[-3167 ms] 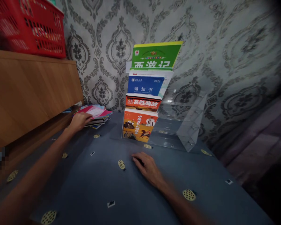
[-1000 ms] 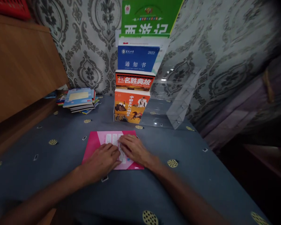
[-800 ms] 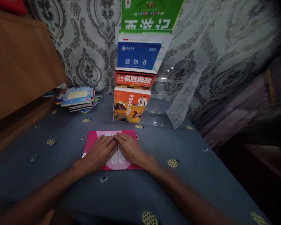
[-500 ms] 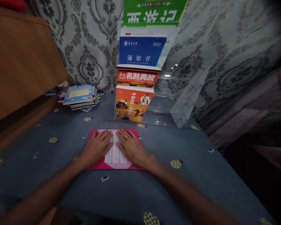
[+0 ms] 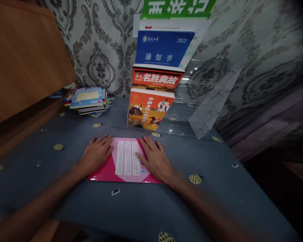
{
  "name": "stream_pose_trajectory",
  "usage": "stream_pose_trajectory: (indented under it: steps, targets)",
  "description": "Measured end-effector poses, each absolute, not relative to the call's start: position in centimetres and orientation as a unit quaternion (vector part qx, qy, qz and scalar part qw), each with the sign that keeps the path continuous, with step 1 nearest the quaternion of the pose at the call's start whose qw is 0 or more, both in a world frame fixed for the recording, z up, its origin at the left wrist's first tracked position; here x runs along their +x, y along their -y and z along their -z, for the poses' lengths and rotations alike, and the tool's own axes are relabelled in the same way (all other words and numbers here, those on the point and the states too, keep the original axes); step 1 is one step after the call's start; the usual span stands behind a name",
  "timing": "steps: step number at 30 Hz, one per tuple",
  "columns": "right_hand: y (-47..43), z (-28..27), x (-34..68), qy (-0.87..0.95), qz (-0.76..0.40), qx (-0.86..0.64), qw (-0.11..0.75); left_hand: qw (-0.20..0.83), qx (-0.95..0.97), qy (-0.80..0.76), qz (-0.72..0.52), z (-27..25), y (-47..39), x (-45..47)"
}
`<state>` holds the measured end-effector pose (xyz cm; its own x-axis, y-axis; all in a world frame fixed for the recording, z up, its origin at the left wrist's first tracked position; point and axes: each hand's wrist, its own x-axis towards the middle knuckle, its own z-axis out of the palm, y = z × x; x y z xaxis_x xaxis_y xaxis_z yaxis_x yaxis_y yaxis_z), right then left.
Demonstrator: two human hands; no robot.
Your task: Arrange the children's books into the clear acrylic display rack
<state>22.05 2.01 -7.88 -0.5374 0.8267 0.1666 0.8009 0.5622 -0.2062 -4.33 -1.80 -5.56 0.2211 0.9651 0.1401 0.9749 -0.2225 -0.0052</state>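
A pink book (image 5: 127, 159) with white text panels on its cover lies flat and closed on the table, in the lower middle of the head view. My left hand (image 5: 97, 153) rests flat over its left side, fingers stretched out. On the right side lies my right hand (image 5: 155, 158), its fingers spread and the thumb reaching onto the cover. Both palms face down, and neither hand is wrapped round anything. Beneath the hands the book's two side edges are partly hidden.
Behind the book stands a clear acrylic rack (image 5: 204, 114) holding upright books, among them an orange book (image 5: 151, 109) and a blue booklet (image 5: 164, 48). A stack of books (image 5: 87, 99) lies at the back left beside a wooden panel (image 5: 27, 47). A patterned cloth (image 5: 96, 205) covers the table.
My hands have slid apart from the middle of the pink book toward its left and right sides, uncovering more of its cover. The view has shifted slightly.
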Motion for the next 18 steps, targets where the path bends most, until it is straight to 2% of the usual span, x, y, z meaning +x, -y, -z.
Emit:
stream_pose_trajectory:
  steps: [14,18]
  targets:
    - [-1.4,8.8,23.8,0.864,-0.045,-0.492,0.101,0.015,-0.764,0.639,0.089,6.2,1.8,-7.0]
    - [-1.2,7.8,21.4,0.89,-0.042,-0.444,0.093,0.009,-0.768,0.631,0.109,6.6,1.7,-7.1]
